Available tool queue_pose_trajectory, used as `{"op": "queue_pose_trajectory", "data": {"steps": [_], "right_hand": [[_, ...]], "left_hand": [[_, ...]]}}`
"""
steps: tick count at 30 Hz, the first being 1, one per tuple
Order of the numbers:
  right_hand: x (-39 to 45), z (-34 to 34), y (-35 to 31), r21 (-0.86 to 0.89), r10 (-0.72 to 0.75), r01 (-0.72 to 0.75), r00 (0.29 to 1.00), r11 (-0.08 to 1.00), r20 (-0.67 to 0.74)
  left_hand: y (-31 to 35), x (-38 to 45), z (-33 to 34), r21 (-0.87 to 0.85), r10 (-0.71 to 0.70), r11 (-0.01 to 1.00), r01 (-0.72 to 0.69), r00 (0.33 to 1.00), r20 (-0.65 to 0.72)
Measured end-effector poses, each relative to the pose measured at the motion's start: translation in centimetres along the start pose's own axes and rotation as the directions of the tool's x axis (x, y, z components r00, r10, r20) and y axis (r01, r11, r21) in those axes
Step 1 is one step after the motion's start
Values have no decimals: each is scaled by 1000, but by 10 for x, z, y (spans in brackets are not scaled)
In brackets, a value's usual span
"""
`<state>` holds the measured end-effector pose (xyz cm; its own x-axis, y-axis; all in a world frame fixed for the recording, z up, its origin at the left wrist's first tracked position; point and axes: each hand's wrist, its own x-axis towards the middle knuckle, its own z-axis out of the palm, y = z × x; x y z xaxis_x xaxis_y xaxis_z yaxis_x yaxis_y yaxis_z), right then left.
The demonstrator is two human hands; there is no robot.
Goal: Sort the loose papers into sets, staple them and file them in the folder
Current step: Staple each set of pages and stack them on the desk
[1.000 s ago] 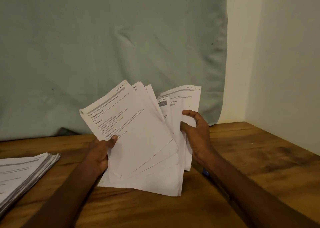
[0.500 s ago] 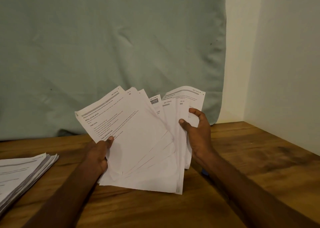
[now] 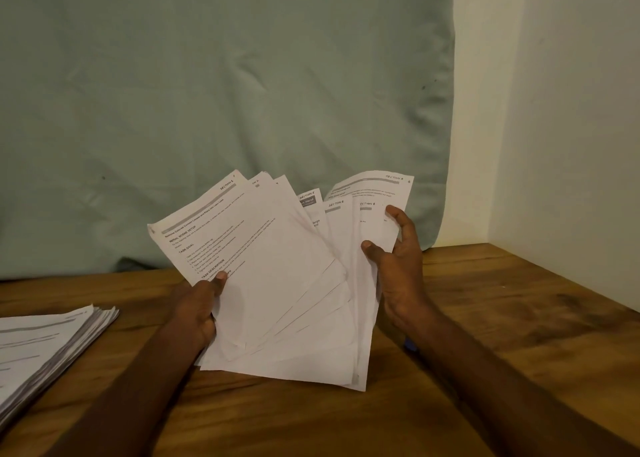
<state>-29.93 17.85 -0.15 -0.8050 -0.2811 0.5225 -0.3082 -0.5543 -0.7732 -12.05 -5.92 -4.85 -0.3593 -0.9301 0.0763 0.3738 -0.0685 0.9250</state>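
Note:
Both hands hold up a fan of several printed white sheets (image 3: pixel 277 283) above the wooden table (image 3: pixel 502 318). The front sheet is headed "Section 1"; further headings show on the sheets spread to the right. My left hand (image 3: pixel 199 309) grips the fan's lower left edge, thumb on the front sheet. My right hand (image 3: pixel 398 269) pinches the rightmost sheets, thumb in front and fingers behind. A small blue object (image 3: pixel 410 345) peeks out under my right wrist; I cannot tell what it is. No stapler or folder is in view.
A second stack of printed papers (image 3: pixel 45 345) lies on the table at the left edge. A pale green cloth (image 3: pixel 225 110) hangs behind the table. A cream wall (image 3: pixel 571 144) closes the right side at the table's corner.
The fan has spread wider: my right hand drew the right sheets further out, exposing more section headings. My left hand keeps its grip with little movement.

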Motion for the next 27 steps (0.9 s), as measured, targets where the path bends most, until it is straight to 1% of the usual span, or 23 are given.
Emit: {"op": "queue_pose_trajectory", "data": {"steps": [2,6,9,13,16,19,21,23,25,27], "right_hand": [[0,0,-1,2,-5,5,1000,1000,18],[-3,1,2,2,46,-46,999,999,25],[-4,2,-1,22,25,-26,999,999,44],[-4,3,-4,40,33,-36,998,999,56],[-7,3,-6,59,33,-38,996,998,80],[-7,3,-6,74,30,-37,995,997,96],[-7,3,-7,68,24,-32,993,997,115],[-7,3,-6,41,25,-31,991,999,132],[-5,3,-6,20,66,-70,989,997,133],[-4,3,-7,-2,127,-128,983,992,131]], "left_hand": [[0,-1,-1,-7,-4,1000,4,1000,2],[2,-3,0,-11,9,1000,-9,1000,14],[2,-3,0,-13,4,1000,-4,1000,21],[3,-2,-2,7,12,1000,-13,999,44],[2,-2,-2,3,41,999,-42,993,110],[5,-8,0,-7,55,998,-55,972,228],[8,-14,1,-11,22,1000,-19,949,314],[11,-20,3,-5,-41,999,47,919,393],[13,-24,6,28,-78,997,73,898,434],[12,-26,9,25,-94,995,93,884,457]]}}
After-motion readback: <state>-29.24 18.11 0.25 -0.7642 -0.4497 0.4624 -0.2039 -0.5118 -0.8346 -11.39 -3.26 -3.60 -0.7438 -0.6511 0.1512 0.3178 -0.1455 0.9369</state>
